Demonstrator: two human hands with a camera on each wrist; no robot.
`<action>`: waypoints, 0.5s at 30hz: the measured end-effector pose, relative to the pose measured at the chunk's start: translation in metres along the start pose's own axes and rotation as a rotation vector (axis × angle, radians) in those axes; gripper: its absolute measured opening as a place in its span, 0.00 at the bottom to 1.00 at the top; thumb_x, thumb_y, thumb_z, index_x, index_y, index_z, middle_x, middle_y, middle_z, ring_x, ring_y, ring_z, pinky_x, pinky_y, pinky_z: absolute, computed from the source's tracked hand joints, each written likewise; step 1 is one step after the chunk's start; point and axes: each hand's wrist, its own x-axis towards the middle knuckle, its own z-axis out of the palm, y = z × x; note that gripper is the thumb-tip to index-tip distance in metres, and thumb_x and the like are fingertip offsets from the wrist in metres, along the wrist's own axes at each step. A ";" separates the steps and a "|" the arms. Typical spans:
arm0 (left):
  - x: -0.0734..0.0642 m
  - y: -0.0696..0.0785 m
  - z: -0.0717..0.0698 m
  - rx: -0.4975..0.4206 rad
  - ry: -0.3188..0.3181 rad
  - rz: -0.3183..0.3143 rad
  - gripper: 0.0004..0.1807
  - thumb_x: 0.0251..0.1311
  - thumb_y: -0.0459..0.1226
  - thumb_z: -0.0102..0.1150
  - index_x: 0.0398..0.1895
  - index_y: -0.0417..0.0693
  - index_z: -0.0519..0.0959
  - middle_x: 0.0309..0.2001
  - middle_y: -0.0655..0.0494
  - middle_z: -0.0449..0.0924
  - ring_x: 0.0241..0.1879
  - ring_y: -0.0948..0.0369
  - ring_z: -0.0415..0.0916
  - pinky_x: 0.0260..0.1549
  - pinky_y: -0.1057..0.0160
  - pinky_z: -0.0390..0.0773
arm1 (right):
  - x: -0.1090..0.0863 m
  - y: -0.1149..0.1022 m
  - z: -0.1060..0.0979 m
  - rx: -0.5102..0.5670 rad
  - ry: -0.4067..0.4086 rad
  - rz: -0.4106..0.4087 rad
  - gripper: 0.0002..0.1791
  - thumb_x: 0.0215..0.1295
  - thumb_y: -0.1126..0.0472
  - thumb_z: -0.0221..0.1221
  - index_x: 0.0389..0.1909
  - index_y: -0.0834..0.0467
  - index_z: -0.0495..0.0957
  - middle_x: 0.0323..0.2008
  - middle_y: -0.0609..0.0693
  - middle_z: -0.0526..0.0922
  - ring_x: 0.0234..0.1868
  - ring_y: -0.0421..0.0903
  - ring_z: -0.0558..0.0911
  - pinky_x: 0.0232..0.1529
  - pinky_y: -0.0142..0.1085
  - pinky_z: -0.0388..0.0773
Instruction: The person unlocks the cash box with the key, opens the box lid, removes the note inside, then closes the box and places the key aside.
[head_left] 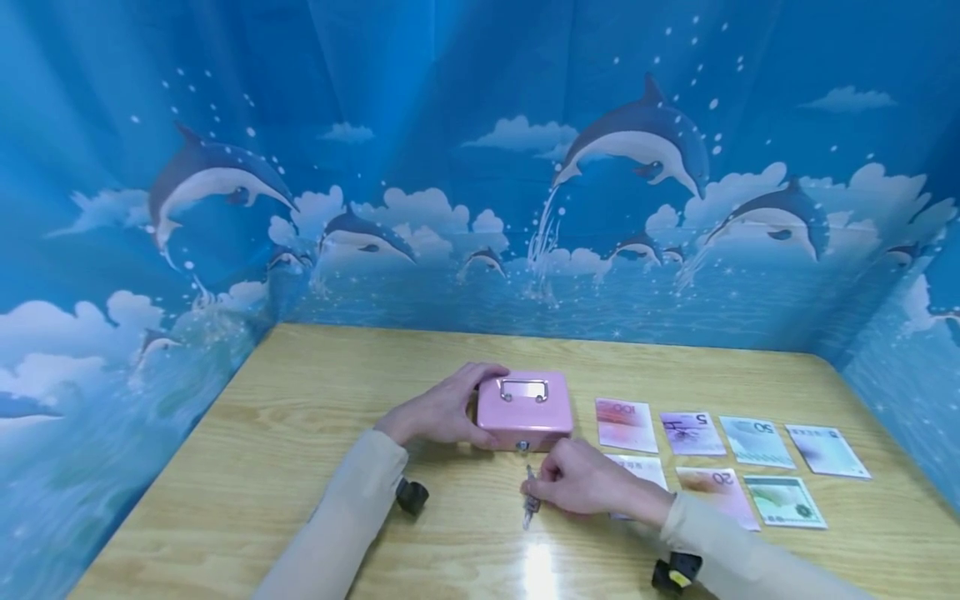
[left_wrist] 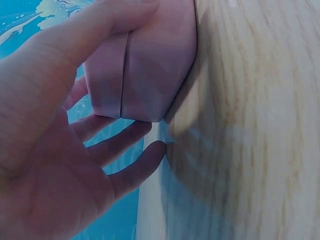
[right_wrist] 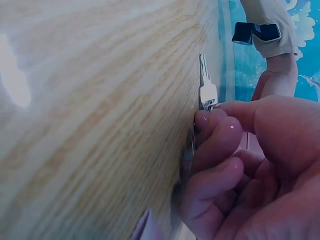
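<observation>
A pink metal cash box (head_left: 524, 408) stands on the table with its lid down. It has a silver handle on top and a round lock (head_left: 522, 446) in the front. My left hand (head_left: 448, 408) holds the box's left side, thumb at the front and fingers reaching round the back. In the left wrist view the thumb lies against the pink wall (left_wrist: 157, 60). Just in front of the box, my right hand (head_left: 581, 477) pinches a small bunch of keys (head_left: 532, 502) close over the tabletop. One silver key (right_wrist: 207, 92) sticks out past the fingertips in the right wrist view.
Several banknotes lie in two rows to the right, among them a red 100 note (head_left: 626, 423), a purple 5 note (head_left: 693, 434) and a green note (head_left: 786, 502). My right forearm partly covers one white note (head_left: 641, 469). Behind the wooden table (head_left: 225, 500) hangs a blue dolphin curtain (head_left: 450, 167).
</observation>
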 end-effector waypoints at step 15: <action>-0.012 0.002 0.000 0.015 0.009 0.010 0.57 0.52 0.52 0.77 0.81 0.58 0.53 0.80 0.54 0.55 0.78 0.52 0.58 0.76 0.44 0.61 | -0.018 0.009 -0.015 0.006 0.092 -0.039 0.11 0.68 0.50 0.65 0.26 0.49 0.83 0.18 0.38 0.76 0.19 0.33 0.70 0.18 0.28 0.66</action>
